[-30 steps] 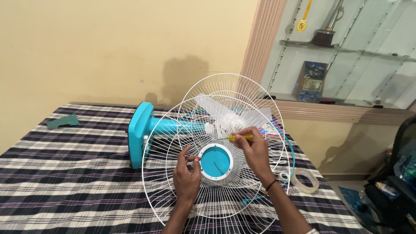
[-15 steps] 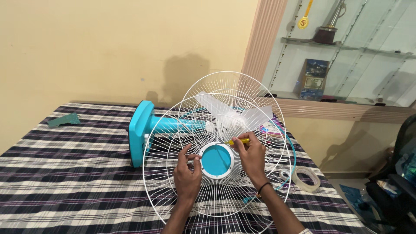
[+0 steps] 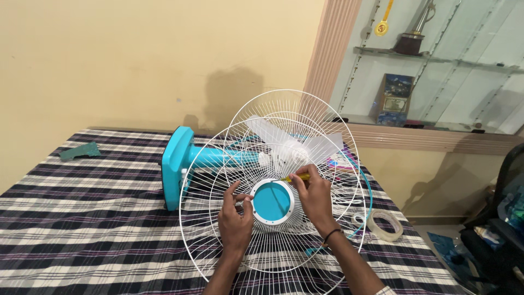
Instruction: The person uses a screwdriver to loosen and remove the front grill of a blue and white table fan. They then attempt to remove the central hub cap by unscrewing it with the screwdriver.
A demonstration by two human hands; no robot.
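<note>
While gripping: both hands (image 3: 275, 210) on grille (image 3: 218, 218)

My left hand (image 3: 236, 221) gripping the white fan guard (image 3: 273, 202) at frame centre, my right hand (image 3: 314, 196) holding a yellow screwdriver (image 3: 295, 177) beside its blue hub (image 3: 272, 201), tape roll (image 3: 385, 224) lower right on the checked surface (image 3: 82, 218)

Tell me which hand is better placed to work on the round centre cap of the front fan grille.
The right hand: it holds the yellow screwdriver at the rim of the blue centre cap. The left hand only steadies the white grille.
</note>
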